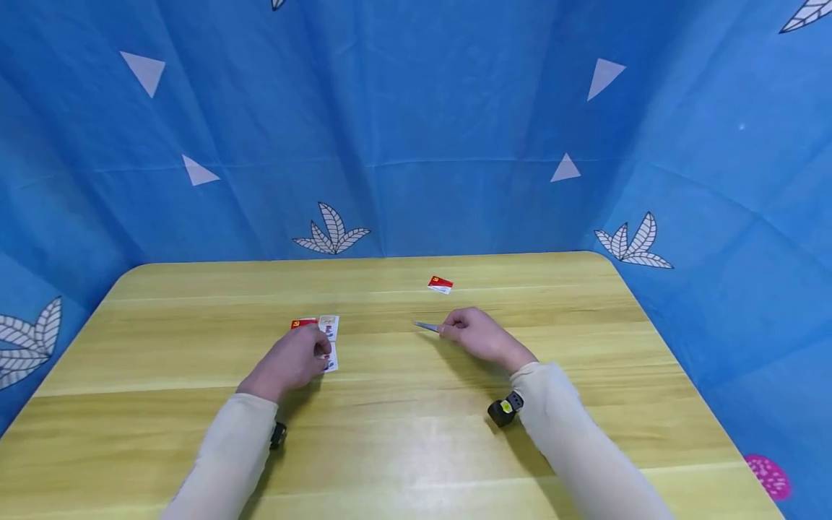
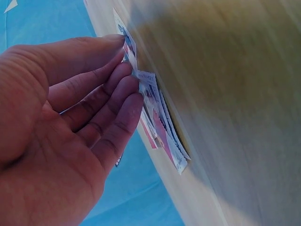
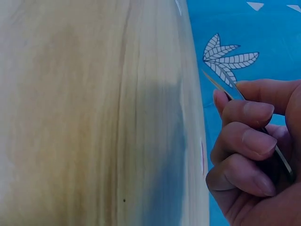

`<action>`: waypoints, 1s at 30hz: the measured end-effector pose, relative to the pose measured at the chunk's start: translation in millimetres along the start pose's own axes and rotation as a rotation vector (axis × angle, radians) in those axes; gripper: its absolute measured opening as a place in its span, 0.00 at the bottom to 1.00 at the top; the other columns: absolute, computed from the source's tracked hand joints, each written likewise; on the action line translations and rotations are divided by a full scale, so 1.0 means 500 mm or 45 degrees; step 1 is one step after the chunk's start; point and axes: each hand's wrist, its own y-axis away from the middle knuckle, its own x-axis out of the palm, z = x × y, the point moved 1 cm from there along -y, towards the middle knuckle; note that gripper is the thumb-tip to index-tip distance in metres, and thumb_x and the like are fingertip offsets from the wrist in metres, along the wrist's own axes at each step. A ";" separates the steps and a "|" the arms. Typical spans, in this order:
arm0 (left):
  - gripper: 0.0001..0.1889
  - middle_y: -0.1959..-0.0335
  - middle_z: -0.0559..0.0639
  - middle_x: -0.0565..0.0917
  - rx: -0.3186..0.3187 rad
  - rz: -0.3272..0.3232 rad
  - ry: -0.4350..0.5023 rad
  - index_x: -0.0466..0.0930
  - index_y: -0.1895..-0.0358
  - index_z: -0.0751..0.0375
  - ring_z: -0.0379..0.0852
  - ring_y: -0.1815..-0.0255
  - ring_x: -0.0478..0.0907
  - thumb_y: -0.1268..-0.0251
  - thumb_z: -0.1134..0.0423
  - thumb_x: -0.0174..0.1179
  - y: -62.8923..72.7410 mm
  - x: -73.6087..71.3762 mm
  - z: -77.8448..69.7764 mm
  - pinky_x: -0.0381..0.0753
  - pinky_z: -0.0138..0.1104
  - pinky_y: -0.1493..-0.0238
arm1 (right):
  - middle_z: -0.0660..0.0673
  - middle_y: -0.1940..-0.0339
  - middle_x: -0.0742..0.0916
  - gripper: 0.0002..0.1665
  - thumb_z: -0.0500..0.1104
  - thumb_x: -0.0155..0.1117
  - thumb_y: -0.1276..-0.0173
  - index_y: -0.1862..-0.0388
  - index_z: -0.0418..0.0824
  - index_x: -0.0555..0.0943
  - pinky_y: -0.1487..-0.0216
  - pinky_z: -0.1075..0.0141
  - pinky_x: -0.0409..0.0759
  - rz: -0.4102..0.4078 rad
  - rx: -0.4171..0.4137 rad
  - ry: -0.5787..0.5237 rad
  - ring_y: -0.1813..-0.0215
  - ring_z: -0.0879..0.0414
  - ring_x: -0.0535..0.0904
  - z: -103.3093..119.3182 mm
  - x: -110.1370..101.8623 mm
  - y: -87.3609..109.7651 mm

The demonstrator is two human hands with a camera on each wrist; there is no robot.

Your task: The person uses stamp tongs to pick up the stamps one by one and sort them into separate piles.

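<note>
Small paper stamps lie grouped on the table under my left hand (image 1: 295, 361). A red stamp (image 1: 302, 323) shows at the group's far left, with a pale stamp (image 1: 328, 326) beside it and another pale stamp (image 1: 333, 358) nearer me. In the left wrist view, that hand's thumb and bent fingers come together right at a stamp's edge (image 2: 131, 52), above several overlapping stamps (image 2: 164, 132). My right hand (image 1: 477, 334) grips a pair of metal tweezers (image 1: 426, 327), their tips pointing left over the table. In the right wrist view the tweezers (image 3: 218, 84) taper to slim points.
A red and white stamp (image 1: 440, 284) lies apart near the table's far side, beyond my right hand. The wooden table (image 1: 416, 433) meets a blue patterned cloth (image 1: 455, 144) at its back and sides. Wrist-worn cameras (image 1: 502, 412) sit under both sleeves.
</note>
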 end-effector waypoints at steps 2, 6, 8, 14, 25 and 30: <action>0.06 0.58 0.55 0.78 -0.010 0.002 0.002 0.83 0.59 0.64 0.53 0.58 0.73 0.39 0.71 0.66 0.000 -0.001 0.000 0.76 0.45 0.52 | 0.48 0.76 0.74 0.12 0.45 0.57 0.26 0.62 0.38 0.84 0.70 0.63 0.63 0.005 -0.008 -0.005 0.75 0.56 0.63 0.003 0.003 0.002; 0.06 0.59 0.54 0.78 -0.004 0.009 0.002 0.83 0.59 0.64 0.52 0.59 0.73 0.39 0.71 0.66 0.000 -0.003 -0.002 0.76 0.44 0.53 | 0.48 0.75 0.75 0.13 0.45 0.57 0.25 0.61 0.39 0.84 0.71 0.62 0.63 0.021 -0.015 0.001 0.75 0.56 0.63 0.013 0.008 0.010; 0.06 0.59 0.54 0.78 0.007 0.009 0.002 0.83 0.59 0.64 0.52 0.60 0.73 0.39 0.72 0.66 -0.001 -0.003 -0.002 0.77 0.44 0.53 | 0.49 0.76 0.75 0.12 0.45 0.57 0.25 0.60 0.39 0.84 0.71 0.63 0.63 0.023 -0.023 0.008 0.76 0.56 0.63 0.018 0.012 0.013; 0.06 0.58 0.55 0.78 0.004 0.004 0.007 0.82 0.59 0.65 0.52 0.59 0.73 0.39 0.72 0.66 -0.001 0.000 -0.001 0.77 0.43 0.55 | 0.49 0.75 0.76 0.12 0.44 0.57 0.25 0.62 0.39 0.83 0.71 0.64 0.63 0.062 -0.076 -0.012 0.76 0.57 0.63 0.035 0.031 0.014; 0.05 0.59 0.55 0.78 0.009 -0.003 0.001 0.82 0.60 0.65 0.52 0.60 0.73 0.38 0.71 0.66 0.001 0.000 0.002 0.77 0.43 0.55 | 0.48 0.74 0.77 0.13 0.45 0.56 0.25 0.62 0.37 0.83 0.72 0.64 0.63 0.142 -0.081 -0.046 0.76 0.57 0.63 0.056 0.056 0.005; 0.06 0.59 0.55 0.78 0.011 0.006 -0.003 0.82 0.59 0.65 0.52 0.60 0.73 0.38 0.71 0.65 0.000 -0.001 0.001 0.77 0.44 0.54 | 0.48 0.74 0.78 0.13 0.45 0.56 0.25 0.61 0.38 0.83 0.73 0.65 0.63 0.150 -0.069 -0.047 0.76 0.57 0.63 0.060 0.060 0.002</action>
